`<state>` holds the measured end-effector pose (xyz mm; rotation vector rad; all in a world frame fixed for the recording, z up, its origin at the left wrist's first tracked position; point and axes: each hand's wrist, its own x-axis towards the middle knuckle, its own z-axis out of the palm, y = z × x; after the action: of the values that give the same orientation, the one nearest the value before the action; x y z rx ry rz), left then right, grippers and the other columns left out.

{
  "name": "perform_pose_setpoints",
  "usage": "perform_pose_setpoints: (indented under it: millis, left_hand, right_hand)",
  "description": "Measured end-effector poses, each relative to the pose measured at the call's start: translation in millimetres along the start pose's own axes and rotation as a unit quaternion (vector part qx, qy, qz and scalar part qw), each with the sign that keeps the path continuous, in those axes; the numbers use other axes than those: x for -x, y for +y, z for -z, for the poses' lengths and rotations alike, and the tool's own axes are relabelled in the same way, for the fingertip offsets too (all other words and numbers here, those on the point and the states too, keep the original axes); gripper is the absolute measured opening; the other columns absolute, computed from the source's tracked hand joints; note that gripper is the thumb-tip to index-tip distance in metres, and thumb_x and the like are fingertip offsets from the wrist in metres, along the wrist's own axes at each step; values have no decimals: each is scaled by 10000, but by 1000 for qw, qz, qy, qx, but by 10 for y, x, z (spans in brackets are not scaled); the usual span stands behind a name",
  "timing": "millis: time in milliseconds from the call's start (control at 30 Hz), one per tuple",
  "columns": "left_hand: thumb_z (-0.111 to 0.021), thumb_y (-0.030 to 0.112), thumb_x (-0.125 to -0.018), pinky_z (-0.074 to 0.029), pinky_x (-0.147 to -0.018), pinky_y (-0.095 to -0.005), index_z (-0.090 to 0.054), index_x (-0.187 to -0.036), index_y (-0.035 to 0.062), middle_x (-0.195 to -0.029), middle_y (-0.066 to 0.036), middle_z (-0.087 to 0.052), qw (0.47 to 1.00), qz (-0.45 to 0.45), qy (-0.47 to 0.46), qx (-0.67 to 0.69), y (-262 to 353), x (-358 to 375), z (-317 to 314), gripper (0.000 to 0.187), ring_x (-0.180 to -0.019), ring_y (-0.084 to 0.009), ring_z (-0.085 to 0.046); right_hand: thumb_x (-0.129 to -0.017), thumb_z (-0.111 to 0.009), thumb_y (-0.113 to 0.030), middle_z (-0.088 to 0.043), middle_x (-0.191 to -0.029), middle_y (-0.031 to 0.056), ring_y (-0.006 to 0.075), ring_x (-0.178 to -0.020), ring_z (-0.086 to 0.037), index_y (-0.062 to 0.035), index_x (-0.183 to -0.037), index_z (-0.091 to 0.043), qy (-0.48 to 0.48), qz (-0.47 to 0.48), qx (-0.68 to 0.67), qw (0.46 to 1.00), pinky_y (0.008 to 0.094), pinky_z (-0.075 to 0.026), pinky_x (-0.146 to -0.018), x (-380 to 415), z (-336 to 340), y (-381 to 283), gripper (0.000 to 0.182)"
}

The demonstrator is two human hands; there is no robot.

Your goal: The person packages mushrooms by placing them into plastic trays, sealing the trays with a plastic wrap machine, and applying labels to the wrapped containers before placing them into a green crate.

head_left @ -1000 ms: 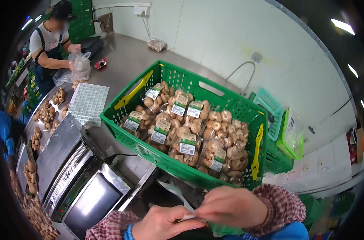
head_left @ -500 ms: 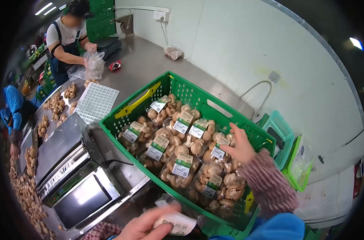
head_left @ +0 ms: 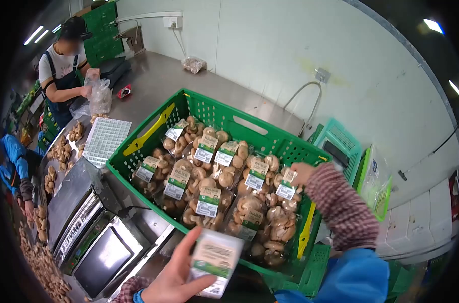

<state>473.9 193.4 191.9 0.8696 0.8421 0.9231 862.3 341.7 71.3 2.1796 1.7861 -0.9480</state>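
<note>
- My L hand (head_left: 171,284) has the label stack (head_left: 215,260) pinched btwn thumb & fingers, low in my view, just in front of the crate (head_left: 220,118). Top label is pale w/ a green stripe.
- My R hand (head_left: 302,173) is at the R end of the crate, bent down, fingertips at the label (head_left: 286,188) on a clear pack there. Can't tell from here if it's pinching or just touching.
- Mushroom packs (head_left: 249,203) sit side by side in the big green crate. Lots have a white & green label on top.
- L of the crate: a machine w/ a dark screen (head_left: 104,258), a white grid board (head_left: 107,137) & loose mushrooms (head_left: 43,265) on the metal table (head_left: 156,76).
- Far L, a co-worker (head_left: 63,68) has both hands on a clear bag (head_left: 100,98), near a small red pack (head_left: 124,91).
- A 2nd person in blue sleeves (head_left: 16,156) has hands by the loose mushrooms.
- R of the crate: a teal basket (head_left: 346,141) & a lime basket (head_left: 384,198).
</note>
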Motion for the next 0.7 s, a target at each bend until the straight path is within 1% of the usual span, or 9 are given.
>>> perform_pose_setpoints:
  millis: [33, 100, 167, 233, 300, 433, 500, 600, 700]
  left_hand:
    - [-563, 110, -861, -345, -955, -325, -509, -1161, -39, -1189, -172, -518, 995, -92, 7, -43, 32, 28, 22, 340, -1115, -248, -464]
    - [-572, -32, -806, -390, -928, -330, -418, -1243, -44, -1126, -153, -554, 996, 43, -55, -49, 47, 102, 249, 463, -1020, -206, -558]
    - [-517, 10, -848, -408, -915, -344, -446, -1214, -55, -1108, -178, -561, 995, 37, -44, -84, -12, 135, 323, 379, -1035, -247, -555]
    - [-492, 5, -860, -420, -900, -334, -511, -1130, -65, -1065, -189, -577, 998, -34, 49, 15, 63, 75, -126, 280, -1036, -241, -552]
    - [-572, 68, -848, -479, -657, -231, -590, -958, -17, -808, -115, -644, 969, -31, -5, -246, 31, 64, -38, 140, -756, -147, -627]
    - [-651, 186, -818, -406, -450, -226, -646, -783, 14, -611, -71, -610, 911, -91, -162, -368, -195, 77, 78, 175, -553, -27, -558]
    - [-648, 178, -816, -446, -489, -231, -670, -918, 20, -676, -60, -647, 896, 68, -138, -417, -469, 248, 401, 189, -532, -79, -577]
    - [-597, 123, -851, -474, -650, -216, -628, -1034, 3, -844, -48, -659, 961, 227, 29, -152, -639, 562, 853, 221, -724, -54, -575]
    - [-604, -71, -730, -445, -835, -273, -289, -1348, 6, -1095, -118, -579, 982, 68, 128, 119, -482, 694, 848, 698, -932, -186, -584]
  right_hand:
    - [-607, -758, -213, -522, -1088, 171, 299, -1019, -496, -48, -1167, -489, 1, -29, 45, 999, 356, -409, -849, -206, -186, 156, 643]
    - [-630, -750, -197, -493, -1133, 172, 303, -1060, -468, -54, -1256, -406, 164, -57, 126, 977, 372, -392, -886, 108, -175, -153, 728]
    - [-686, -719, -171, -456, -1185, 174, 286, -1106, -440, -43, -1280, -360, 277, 117, 35, 953, 380, -396, -896, 510, -25, -352, 706]
    - [-765, -659, -133, -541, -1041, 131, 225, -978, -529, -25, -1218, -442, 32, 258, -371, 892, 324, -430, -832, 1326, 189, -1078, 514]
    - [-771, -652, -121, -578, -952, 89, 191, -848, -578, -39, -1118, -541, -39, 490, -258, 832, 286, -461, -750, 1909, 133, -1484, 374]
    - [-771, -641, -91, -619, -774, 60, 184, -683, -597, -72, -857, -665, 51, 501, -134, 853, 276, -484, -611, 2070, -78, -1534, 92]
    - [-777, -647, -81, -635, -760, 51, 101, -694, -594, -29, -879, -657, 54, 347, -257, 900, 236, -459, -599, 1962, 135, -1186, 115]
    - [-766, -657, -124, -615, -677, 45, 62, -609, -531, 15, -841, -623, -104, 153, -276, 943, 212, -417, -544, 1448, -212, -551, 161]
    - [-669, -683, -225, -598, -725, 101, 247, -668, -589, -12, -919, -611, -42, 111, -78, 990, 336, -464, -623, 1091, -806, -330, 336]
